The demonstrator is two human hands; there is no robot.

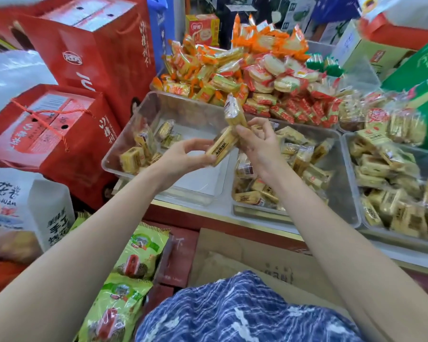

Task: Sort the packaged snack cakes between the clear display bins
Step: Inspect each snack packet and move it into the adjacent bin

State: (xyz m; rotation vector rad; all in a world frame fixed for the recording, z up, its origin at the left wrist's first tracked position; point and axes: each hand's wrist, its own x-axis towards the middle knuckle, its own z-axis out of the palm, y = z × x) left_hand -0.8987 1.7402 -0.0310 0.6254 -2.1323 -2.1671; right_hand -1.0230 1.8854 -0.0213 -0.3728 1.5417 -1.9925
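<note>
Mid-transfer: left hand (183,156) and right hand (255,144) each pinch a yellow wrapped snack cake (221,148); next, drop into the clear plastic bin (143,107) at ten o'clock.

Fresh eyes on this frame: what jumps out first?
Dead centre, the left hand and right hand hold yellow snack cakes over the left bin, which is nearly bare. Behind it rises a bright heap of orange and red packets. Big red gift boxes crowd the left side.
</note>
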